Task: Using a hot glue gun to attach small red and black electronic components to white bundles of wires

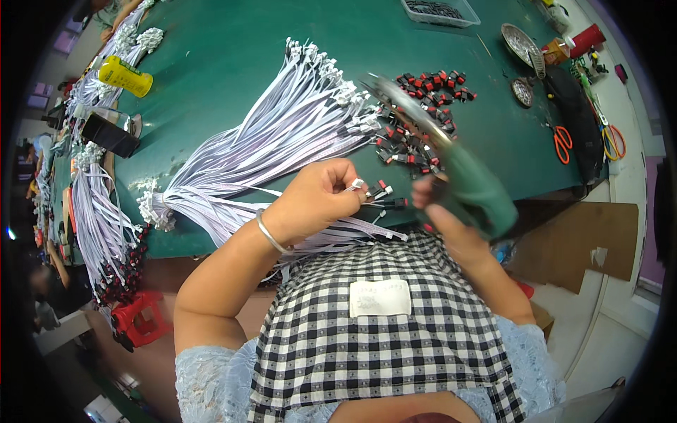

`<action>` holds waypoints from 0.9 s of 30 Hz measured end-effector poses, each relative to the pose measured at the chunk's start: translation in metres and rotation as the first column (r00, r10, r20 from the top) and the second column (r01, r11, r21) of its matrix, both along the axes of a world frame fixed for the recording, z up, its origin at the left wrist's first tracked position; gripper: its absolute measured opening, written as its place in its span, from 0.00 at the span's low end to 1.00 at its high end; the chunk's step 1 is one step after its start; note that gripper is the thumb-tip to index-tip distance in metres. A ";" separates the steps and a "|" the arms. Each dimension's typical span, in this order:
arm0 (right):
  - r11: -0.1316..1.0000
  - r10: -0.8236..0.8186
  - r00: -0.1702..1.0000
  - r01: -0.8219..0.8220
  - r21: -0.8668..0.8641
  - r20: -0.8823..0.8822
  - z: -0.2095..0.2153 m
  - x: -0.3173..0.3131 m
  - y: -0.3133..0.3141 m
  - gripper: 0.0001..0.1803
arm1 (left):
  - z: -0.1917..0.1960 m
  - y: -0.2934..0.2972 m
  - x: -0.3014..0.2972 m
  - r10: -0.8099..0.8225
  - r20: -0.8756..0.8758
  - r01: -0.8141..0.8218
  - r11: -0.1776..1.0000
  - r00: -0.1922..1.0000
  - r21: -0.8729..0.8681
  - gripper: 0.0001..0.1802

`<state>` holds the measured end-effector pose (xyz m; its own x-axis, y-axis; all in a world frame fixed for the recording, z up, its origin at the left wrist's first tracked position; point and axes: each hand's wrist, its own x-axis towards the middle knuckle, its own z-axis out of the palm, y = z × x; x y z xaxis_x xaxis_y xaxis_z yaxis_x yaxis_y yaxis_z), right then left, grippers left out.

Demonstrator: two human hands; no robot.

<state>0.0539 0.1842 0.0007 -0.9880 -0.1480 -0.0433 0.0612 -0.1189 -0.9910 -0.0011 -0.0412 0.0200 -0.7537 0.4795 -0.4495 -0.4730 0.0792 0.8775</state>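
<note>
My left hand (321, 197) is closed in a pinch on the end of a thin white cable, whose small white connector (357, 185) sticks out past the fingertips. Wrapped round a hand tool with a green handle (476, 194) is my right hand (451, 229); the tool's long metal head points to the far left and is smeared by motion, so its exact kind is unclear. Beside my left hand a fanned bundle of white flat cables (261, 141) lies on the table. Several red-and-black connectors (416, 144) lie piled just past the bundle's ends.
The green table (211, 42) carries a yellow bottle (125, 76), a black phone-like device (109, 134) and more cable bundles (99, 204) at the left. A clear tray (443, 13) of dark parts stands at the back. Orange-handled scissors (562, 144) and a metal dish (522, 48) lie right.
</note>
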 end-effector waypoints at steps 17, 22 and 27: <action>0.957 0.056 0.945 0.041 0.286 -0.323 -0.010 -0.018 -0.038 0.15 | 0.001 0.005 0.007 0.043 0.012 -0.044 0.992 0.999 0.117 0.05; 0.640 0.336 0.790 0.208 0.740 -0.513 0.030 -0.015 -0.008 0.12 | -0.006 0.003 0.006 0.298 0.007 -0.295 0.941 0.954 0.167 0.05; 0.888 0.076 0.989 -0.009 0.460 -0.128 -0.014 0.034 0.034 0.11 | -0.007 0.010 0.003 0.376 0.000 -0.369 0.909 0.927 0.195 0.03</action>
<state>0.0878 0.2185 -0.0129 -0.9821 -0.1871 0.0203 -0.0857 0.3484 -0.9334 0.0019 -0.0315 0.0129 -0.9082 0.2337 -0.3472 -0.4030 -0.2643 0.8762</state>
